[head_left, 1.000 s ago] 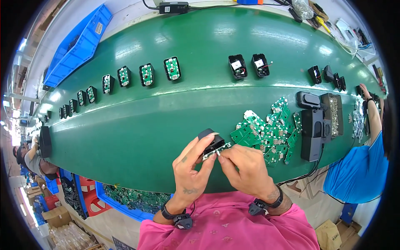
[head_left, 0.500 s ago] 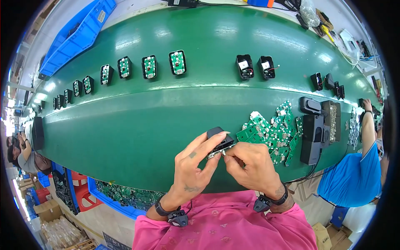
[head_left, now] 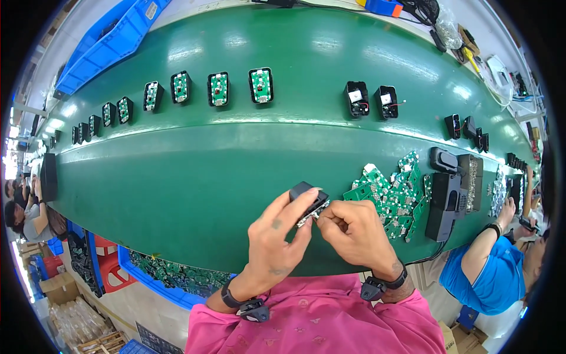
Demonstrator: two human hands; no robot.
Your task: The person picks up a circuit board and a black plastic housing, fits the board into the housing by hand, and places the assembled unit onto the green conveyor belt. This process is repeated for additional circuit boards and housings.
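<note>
Over the green bench, my left hand (head_left: 278, 241) is closed round a small black plastic housing (head_left: 302, 190), thumb below and fingers on top. A circuit board (head_left: 312, 213) shows at the housing's right side, tilted toward my right hand. My right hand (head_left: 355, 231) is closed in a pinch against the board's edge. What its fingertips hold is too small and hidden to make out. Just beyond my right hand lies a loose pile of green circuit boards (head_left: 392, 197).
Black housings with boards (head_left: 260, 86) line the bench's far half; two with wires (head_left: 357, 99) stand right of them. A dark device (head_left: 441, 206) and a parts tray (head_left: 473, 180) sit at right. A co-worker in blue (head_left: 486, 268) reaches in there. A blue bin (head_left: 109, 44) stands far left.
The view has shifted slightly. The housing and board have tilted a little in my left hand, while my right hand keeps its pinch. The co-worker's arm at right has come nearer.
</note>
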